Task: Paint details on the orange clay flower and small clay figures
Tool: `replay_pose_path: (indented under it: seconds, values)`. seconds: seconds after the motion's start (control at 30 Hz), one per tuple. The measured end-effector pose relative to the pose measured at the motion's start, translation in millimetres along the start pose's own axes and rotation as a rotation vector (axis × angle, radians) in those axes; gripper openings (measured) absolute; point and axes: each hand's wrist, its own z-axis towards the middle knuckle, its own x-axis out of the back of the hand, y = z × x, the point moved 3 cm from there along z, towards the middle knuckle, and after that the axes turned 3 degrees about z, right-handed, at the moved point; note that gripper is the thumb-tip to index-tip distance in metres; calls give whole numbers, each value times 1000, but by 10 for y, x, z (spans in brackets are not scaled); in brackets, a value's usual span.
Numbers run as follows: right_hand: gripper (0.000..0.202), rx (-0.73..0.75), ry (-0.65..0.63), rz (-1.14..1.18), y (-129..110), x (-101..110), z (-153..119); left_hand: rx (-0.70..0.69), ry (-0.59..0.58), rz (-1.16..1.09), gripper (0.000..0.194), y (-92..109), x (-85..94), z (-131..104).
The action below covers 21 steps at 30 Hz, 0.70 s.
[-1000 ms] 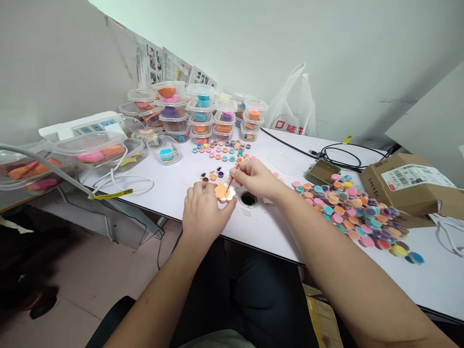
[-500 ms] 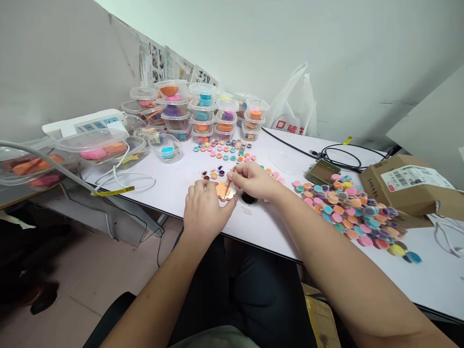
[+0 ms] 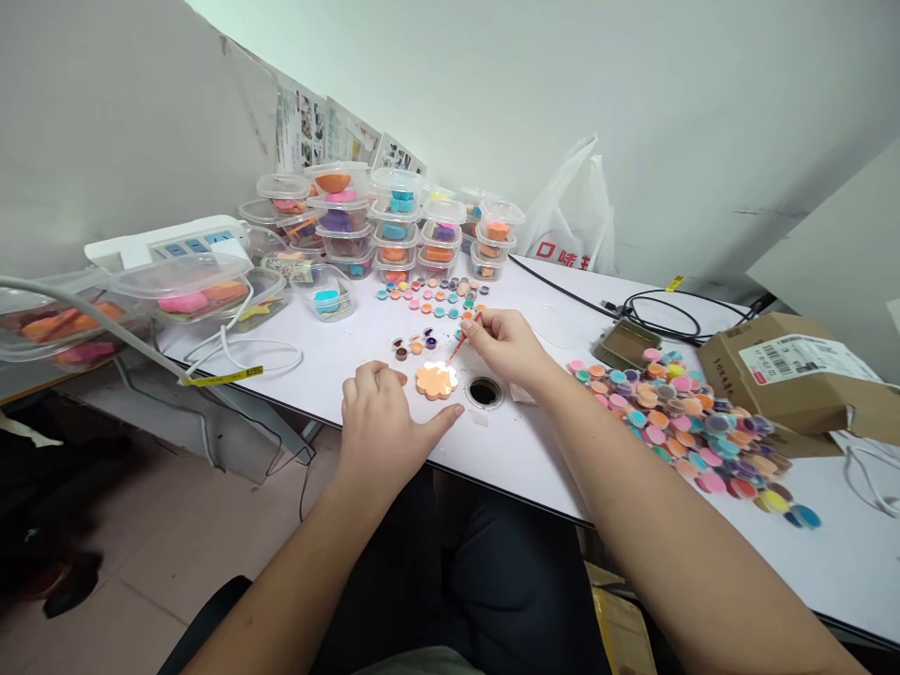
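"How do the hands stand?"

"The right hand [image 3: 502, 342] pinches the brush [image 3: 462, 347], its tip by the far-right rim of the flower [image 3: 436, 382], which lies flat just left of the hole [image 3: 485, 392]. The left hand [image 3: 383, 412] is spread, thumb and fingers apart around the flower's left and near sides, clamped on nothing; whether a fingertip touches is hard to tell."

"What could go wrong?"

"With nothing gripping the flower, a firm stroke could skid it rightward against the hole's rim. Its shine suggests wet paint, so a stray thumb might smear it. The open pots [image 3: 417, 348], beyond and left of the hole, could tip if knuckles swung forward."

"And room to move?"

"The table [image 3: 531, 459] ends a little on the near side of the hole. White tabletop shows to the hole's near right, beside the right forearm; well to its right, the pile [image 3: 675, 412] hems things in."
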Motion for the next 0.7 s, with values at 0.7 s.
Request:
replay_pose_path:
  seconds: [0.7]
  values:
    - [38,114,-94,-270,-207,-414,150,-4,-285,-329,52,-454,-36,753]
